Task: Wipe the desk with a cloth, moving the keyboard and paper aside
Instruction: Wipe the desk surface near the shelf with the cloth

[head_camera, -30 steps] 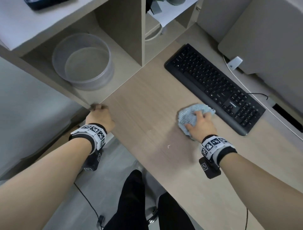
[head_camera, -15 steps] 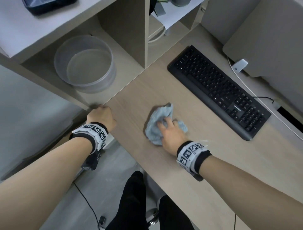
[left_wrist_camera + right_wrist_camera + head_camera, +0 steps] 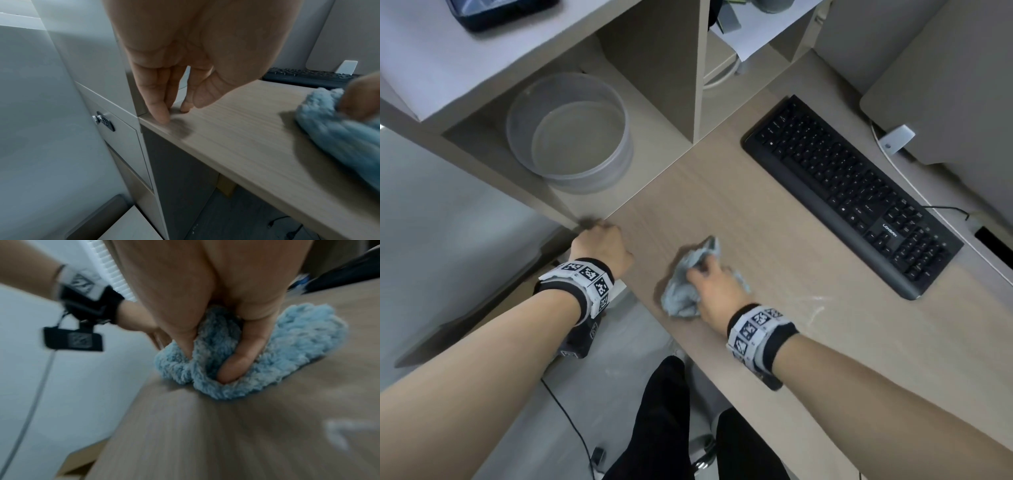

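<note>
A crumpled light-blue cloth [image 3: 679, 296] [image 3: 298, 344] lies on the wooden desk [image 3: 722, 205] close to its front edge. My right hand [image 3: 710, 279] [image 3: 209, 363] grips it and presses it onto the wood, fingers [image 3: 236, 363] sunk into the pile. My left hand [image 3: 599, 245] [image 3: 174, 107] rests at the desk's front left corner, its straight fingertips [image 3: 160, 113] touching the surface and holding nothing. The black keyboard [image 3: 849, 192] [image 3: 304, 78] lies at an angle at the back right. A white paper sheet [image 3: 760, 34] hangs off a shelf at the top.
A clear round tub [image 3: 571, 137] sits in the shelf cubby behind my left hand. A grey monitor base [image 3: 945, 85] and a white cable [image 3: 928, 202] lie behind the keyboard. White streaks [image 3: 815, 305] mark the desk. A locked drawer unit [image 3: 104, 121] stands left.
My right hand has slid the cloth left and toward the desk's front edge, away from the keyboard. The left hand has stayed at the corner.
</note>
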Tool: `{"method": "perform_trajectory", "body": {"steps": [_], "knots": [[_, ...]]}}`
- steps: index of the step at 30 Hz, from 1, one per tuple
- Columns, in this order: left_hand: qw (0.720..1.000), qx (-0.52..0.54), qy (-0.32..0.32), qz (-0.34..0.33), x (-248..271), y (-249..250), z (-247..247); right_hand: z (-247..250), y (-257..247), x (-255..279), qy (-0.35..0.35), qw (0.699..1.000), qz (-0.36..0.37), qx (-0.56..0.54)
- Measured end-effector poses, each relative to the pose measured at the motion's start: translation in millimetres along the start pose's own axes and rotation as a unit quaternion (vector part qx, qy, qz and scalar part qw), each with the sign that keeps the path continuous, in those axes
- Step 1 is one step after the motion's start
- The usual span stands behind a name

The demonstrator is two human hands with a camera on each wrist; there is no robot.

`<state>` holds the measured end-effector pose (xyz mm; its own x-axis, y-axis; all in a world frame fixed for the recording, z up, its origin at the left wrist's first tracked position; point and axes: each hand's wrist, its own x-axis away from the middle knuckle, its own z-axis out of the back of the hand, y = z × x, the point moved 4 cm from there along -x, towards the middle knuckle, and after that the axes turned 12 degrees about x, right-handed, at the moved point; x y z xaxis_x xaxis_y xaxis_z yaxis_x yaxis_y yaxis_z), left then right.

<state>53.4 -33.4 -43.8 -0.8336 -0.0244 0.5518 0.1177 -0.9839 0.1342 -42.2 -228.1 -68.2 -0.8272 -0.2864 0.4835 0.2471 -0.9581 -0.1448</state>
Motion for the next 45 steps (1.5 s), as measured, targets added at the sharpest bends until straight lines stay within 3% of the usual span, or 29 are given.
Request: {"method": "perform_trajectory", "body": {"steps": [3, 7, 9, 11, 14, 16, 18, 21, 24, 27, 29, 37, 43, 45], "knots": [[1.000, 0.010, 0.004, -0.004, 0, -3, 2, -12, 21, 7, -0.005, 0.999, -0.001, -0.040], [1.000, 0.023, 0.005, -0.008, 3, -9, 0, 8, 84, -3, 0.050, 0.979, -0.154, -0.125], [1.000, 0.024, 0.005, -0.008, 4, -11, -1, 19, 87, -10, 0.054, 0.969, -0.211, -0.119], [1.000, 0.024, 0.007, -0.009, 6, -11, 0, 22, 64, -15, 0.035, 0.974, -0.200, -0.102], [0.999, 0.031, 0.005, -0.014, 5, -10, 1, 5, 18, -10, 0.000, 0.994, -0.101, -0.051], [0.999, 0.035, 0.008, -0.017, 5, -11, 2, -6, 14, -3, -0.014, 0.997, -0.065, -0.048], [0.999, 0.040, 0.015, -0.020, 5, -12, 2, -6, 35, -1, -0.002, 0.994, -0.084, -0.073], [0.998, 0.061, 0.015, -0.015, 7, -15, 0, 6, 79, -4, 0.036, 0.973, -0.188, -0.130], [0.997, 0.072, 0.018, -0.015, 9, -22, -4, 18, 73, -5, 0.052, 0.963, -0.239, -0.113], [0.995, 0.091, 0.022, -0.014, 8, -28, -6, 15, 32, 4, 0.045, 0.987, -0.133, -0.076], [0.995, 0.099, 0.023, -0.017, 7, -29, -5, 9, 33, 14, 0.034, 0.993, -0.092, -0.058], [0.991, 0.121, 0.042, -0.050, 7, -38, -3, 30, 135, -2, 0.050, 0.963, -0.261, -0.035], [0.987, 0.129, 0.057, -0.071, 11, -44, -10, 68, 122, -65, 0.011, 0.944, -0.328, -0.032], [0.985, 0.144, 0.063, -0.071, 13, -45, -10, 77, 102, -88, -0.006, 0.951, -0.309, -0.010]]}}
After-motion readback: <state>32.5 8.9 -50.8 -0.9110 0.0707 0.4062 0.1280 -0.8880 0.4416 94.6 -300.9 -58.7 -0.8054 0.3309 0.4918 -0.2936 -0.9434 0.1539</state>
